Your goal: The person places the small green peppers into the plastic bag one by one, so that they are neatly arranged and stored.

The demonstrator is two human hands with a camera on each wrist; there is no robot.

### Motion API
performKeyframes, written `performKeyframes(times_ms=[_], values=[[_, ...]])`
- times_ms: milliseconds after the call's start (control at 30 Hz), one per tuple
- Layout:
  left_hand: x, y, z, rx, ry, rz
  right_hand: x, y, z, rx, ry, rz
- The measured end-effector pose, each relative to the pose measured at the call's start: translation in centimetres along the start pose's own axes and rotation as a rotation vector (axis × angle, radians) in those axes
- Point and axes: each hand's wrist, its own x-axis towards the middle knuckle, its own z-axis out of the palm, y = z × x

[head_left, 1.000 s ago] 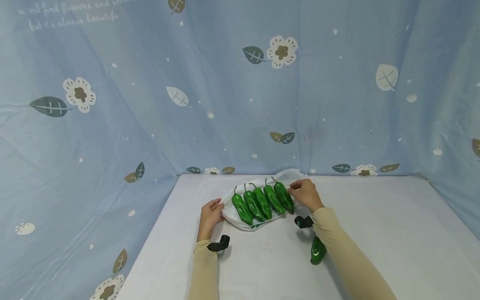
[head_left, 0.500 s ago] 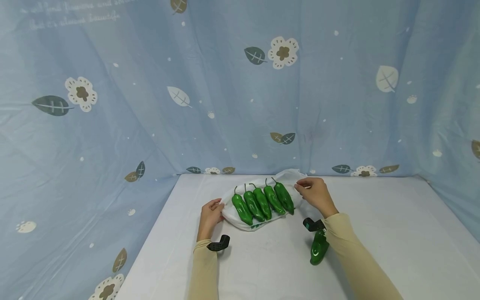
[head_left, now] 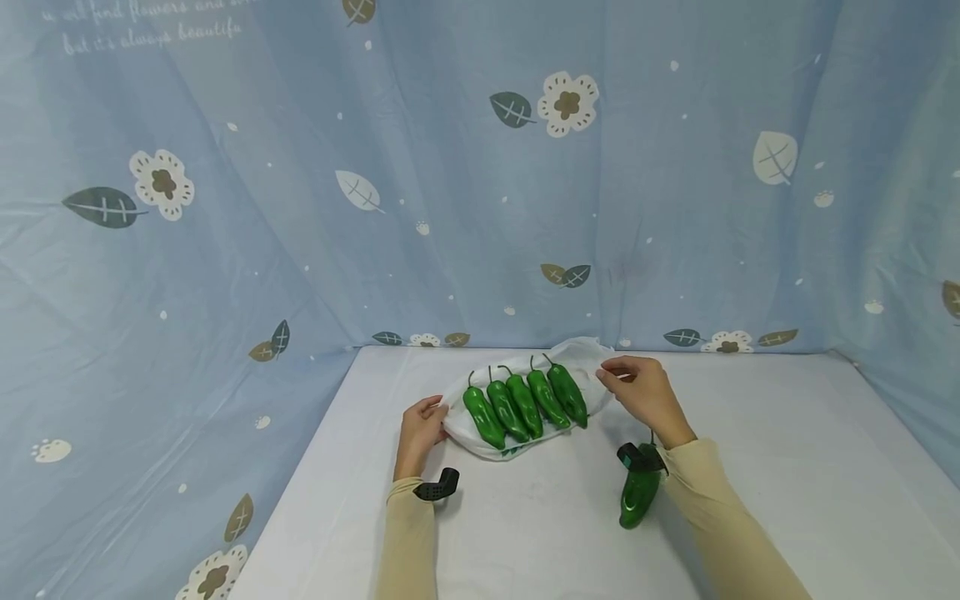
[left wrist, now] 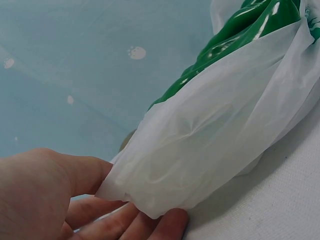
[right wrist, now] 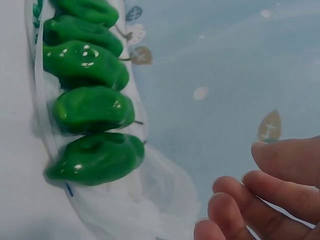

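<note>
A translucent white plastic bag [head_left: 456, 425] lies on the table with several glossy green peppers [head_left: 524, 407] side by side in it, stems pointing to the back. At the bag's left end my left hand [head_left: 420, 435] pinches the rim between thumb and fingers; the left wrist view shows the film [left wrist: 200, 145] stretching up from that grip. My right hand [head_left: 643, 396] hovers beside the bag's right end, fingers loosely bent and holding nothing. In the right wrist view, a gap separates those fingers [right wrist: 225, 205] from the nearest pepper [right wrist: 100, 160].
One loose green pepper [head_left: 639, 497] rests on the white table [head_left: 525, 525] under my right wrist, partly covered by the black wrist camera [head_left: 641, 457]. A blue patterned curtain [head_left: 480, 208] hangs behind the table's back edge and along both sides.
My right hand has left the rightmost pepper and moved right, past the bag's end. More of the loose pepper shows. The left hand and the peppers in the bag have stayed put.
</note>
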Motion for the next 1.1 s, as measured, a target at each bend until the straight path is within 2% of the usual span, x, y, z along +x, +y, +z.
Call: performKeyframes(times_ms=[300,800,1100], values=[[0.0,0.1,-0.1,-0.009,-0.015,-0.003,-1.8,-0.9,-1.7,-0.015,0.017,-0.006],[0.0,0.2,-0.2,0.002,-0.019,-0.008,-4.9,-0.2,-3.5,-0.034,0.059,0.056],[0.0,0.1,-0.1,-0.01,-0.015,-0.007,-6.5,0.7,-3.9,-0.04,0.088,0.086]])
